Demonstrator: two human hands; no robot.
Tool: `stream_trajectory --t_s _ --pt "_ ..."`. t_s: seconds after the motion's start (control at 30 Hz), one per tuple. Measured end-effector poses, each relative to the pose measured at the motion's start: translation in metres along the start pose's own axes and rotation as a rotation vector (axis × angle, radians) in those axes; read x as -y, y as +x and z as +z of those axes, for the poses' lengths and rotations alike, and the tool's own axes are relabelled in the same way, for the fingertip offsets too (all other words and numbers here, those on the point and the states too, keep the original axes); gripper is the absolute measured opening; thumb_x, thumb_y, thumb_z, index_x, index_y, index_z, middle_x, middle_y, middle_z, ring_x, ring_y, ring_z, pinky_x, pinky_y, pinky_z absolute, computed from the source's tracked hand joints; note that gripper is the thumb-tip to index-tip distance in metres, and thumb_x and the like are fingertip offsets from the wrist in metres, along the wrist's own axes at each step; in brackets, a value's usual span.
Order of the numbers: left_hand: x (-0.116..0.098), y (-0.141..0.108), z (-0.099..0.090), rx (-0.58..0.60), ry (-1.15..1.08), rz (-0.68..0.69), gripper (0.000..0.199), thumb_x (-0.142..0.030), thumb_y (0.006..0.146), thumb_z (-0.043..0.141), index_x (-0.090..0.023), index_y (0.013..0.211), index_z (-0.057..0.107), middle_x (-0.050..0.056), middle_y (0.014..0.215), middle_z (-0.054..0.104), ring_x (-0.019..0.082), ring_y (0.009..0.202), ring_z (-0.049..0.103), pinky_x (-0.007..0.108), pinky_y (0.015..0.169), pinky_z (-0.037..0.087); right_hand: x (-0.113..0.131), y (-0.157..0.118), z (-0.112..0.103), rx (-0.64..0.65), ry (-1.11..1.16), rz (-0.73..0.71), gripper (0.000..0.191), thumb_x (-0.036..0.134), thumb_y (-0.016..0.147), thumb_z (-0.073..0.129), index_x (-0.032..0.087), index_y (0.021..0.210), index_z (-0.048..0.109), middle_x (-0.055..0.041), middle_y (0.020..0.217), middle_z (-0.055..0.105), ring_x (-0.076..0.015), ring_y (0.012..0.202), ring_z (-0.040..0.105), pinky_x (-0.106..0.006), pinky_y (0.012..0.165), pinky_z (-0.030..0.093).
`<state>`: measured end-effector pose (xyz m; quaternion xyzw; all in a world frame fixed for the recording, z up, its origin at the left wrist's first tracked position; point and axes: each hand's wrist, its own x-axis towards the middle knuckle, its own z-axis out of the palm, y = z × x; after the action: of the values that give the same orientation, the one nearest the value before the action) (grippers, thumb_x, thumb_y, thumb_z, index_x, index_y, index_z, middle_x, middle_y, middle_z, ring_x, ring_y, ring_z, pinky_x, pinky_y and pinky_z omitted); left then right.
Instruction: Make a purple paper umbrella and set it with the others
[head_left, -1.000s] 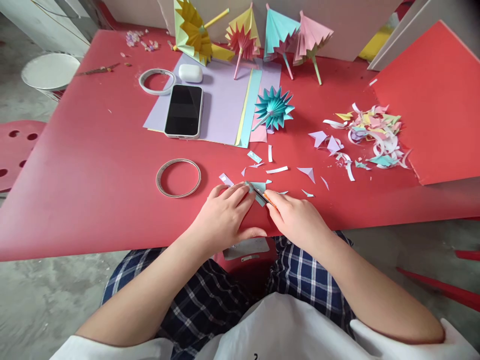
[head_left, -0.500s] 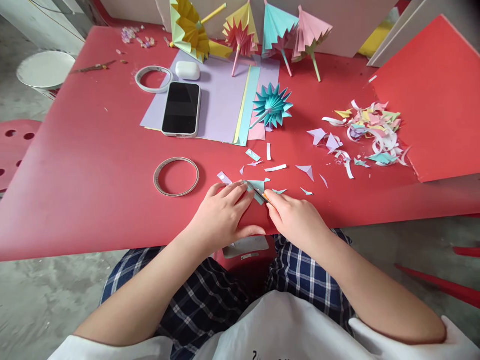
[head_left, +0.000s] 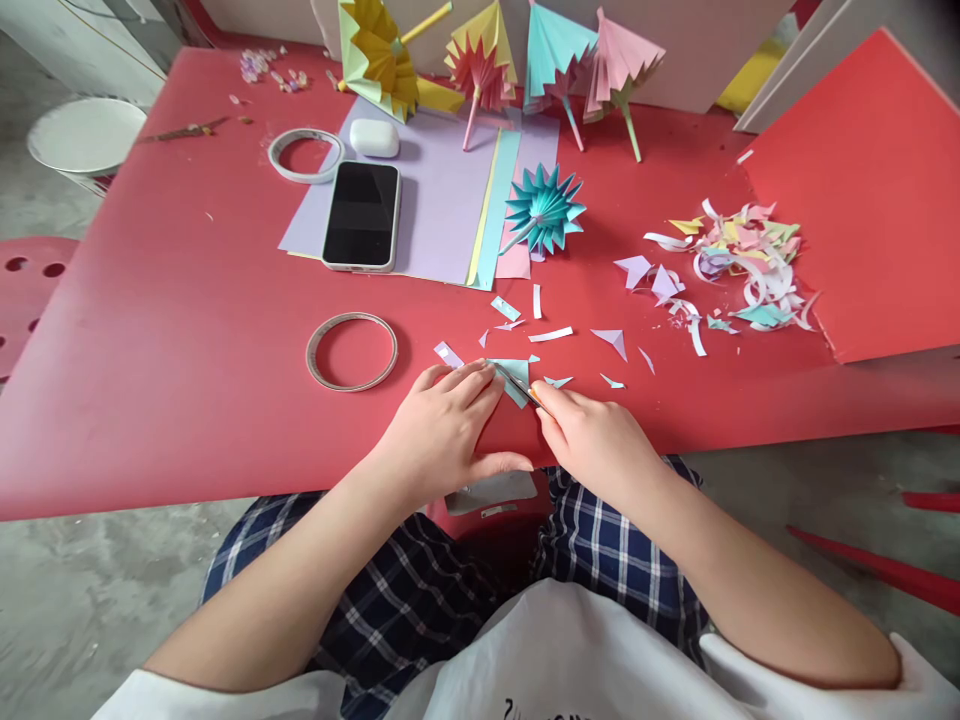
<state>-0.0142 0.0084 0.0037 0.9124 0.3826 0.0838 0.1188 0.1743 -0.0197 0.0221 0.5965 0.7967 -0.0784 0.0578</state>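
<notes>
My left hand [head_left: 444, 425] lies flat on the red table, fingertips pressing a small light-blue piece of paper [head_left: 517, 372] and thumb stretched to the right. My right hand [head_left: 592, 435] is closed around a craft knife [head_left: 517, 383]. A bit of orange shows at the grip, and the thin metal blade lies slantwise over the blue paper, its tip close to my left fingers. Most of the handle is hidden in my right hand. Just beyond the fingers are a lilac strip [head_left: 448, 354], a white strip [head_left: 551, 334] and a lilac triangle [head_left: 610, 343].
A tape roll [head_left: 309, 372] lies left of my hands. Farther back are a phone [head_left: 361, 217], coloured sheets [head_left: 442, 225], a white earbud case [head_left: 375, 139] and a folded teal paper umbrella [head_left: 545, 212]. Several paper umbrellas [head_left: 559, 50] line the back. Paper scraps [head_left: 750, 260] heap at right.
Both hands, the blade and the blue paper hold almost the same position. The view has shifted very slightly.
</notes>
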Motion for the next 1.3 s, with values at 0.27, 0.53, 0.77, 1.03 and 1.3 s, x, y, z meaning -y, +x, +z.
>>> stream_trajectory --t_s 0.27,0.53,0.77,1.03,1.3 --pt "0.001 -0.001 0.001 -0.002 0.007 0.001 0.082 -0.076 0.074 0.028 -0.013 0.124 0.045 0.013 0.127 0.051 0.027 0.119 0.044 0.042 0.094 0.031 -0.002 -0.006 0.0 -0.01 0.016 0.005 0.029 0.022 0.089 0.035 0.019 0.114 0.05 -0.0011 0.078 0.066 -0.0154 0.06 0.06 -0.027 0.045 0.022" --pt "0.001 0.0 0.001 -0.004 0.0 0.003 0.081 -0.075 0.075 0.029 -0.013 0.125 0.045 0.015 0.128 0.049 0.029 0.119 0.044 0.043 0.095 0.032 -0.003 -0.012 -0.001 -0.007 -0.003 0.005 0.032 0.021 0.088 0.036 0.018 0.117 0.05 -0.0009 0.079 0.067 -0.0159 0.061 0.062 -0.028 0.046 0.025" --pt "0.001 -0.001 0.001 0.009 0.02 0.002 0.084 -0.076 0.074 0.029 -0.012 0.126 0.045 0.016 0.129 0.048 0.03 0.118 0.044 0.044 0.096 0.031 -0.007 -0.018 0.002 -0.037 -0.009 -0.002 0.032 0.021 0.088 0.037 0.018 0.116 0.052 -0.0032 0.088 0.069 -0.0155 0.064 0.064 -0.028 0.046 0.029" --pt "0.0 -0.001 0.002 0.002 0.022 0.007 0.082 -0.075 0.074 0.03 -0.013 0.126 0.045 0.016 0.128 0.049 0.03 0.119 0.043 0.045 0.095 0.033 -0.009 -0.023 0.006 -0.071 -0.016 -0.007 0.031 0.022 0.088 0.037 0.017 0.115 0.053 -0.003 0.085 0.069 -0.0148 0.059 0.062 -0.027 0.044 0.028" --pt "0.001 0.0 0.003 0.002 0.03 0.005 0.082 -0.075 0.074 0.029 -0.013 0.126 0.044 0.016 0.129 0.048 0.03 0.119 0.044 0.044 0.094 0.032 -0.009 -0.026 0.005 -0.065 -0.017 -0.003 0.032 0.022 0.089 0.036 0.016 0.115 0.052 -0.004 0.085 0.069 -0.0145 0.062 0.063 -0.027 0.044 0.028"
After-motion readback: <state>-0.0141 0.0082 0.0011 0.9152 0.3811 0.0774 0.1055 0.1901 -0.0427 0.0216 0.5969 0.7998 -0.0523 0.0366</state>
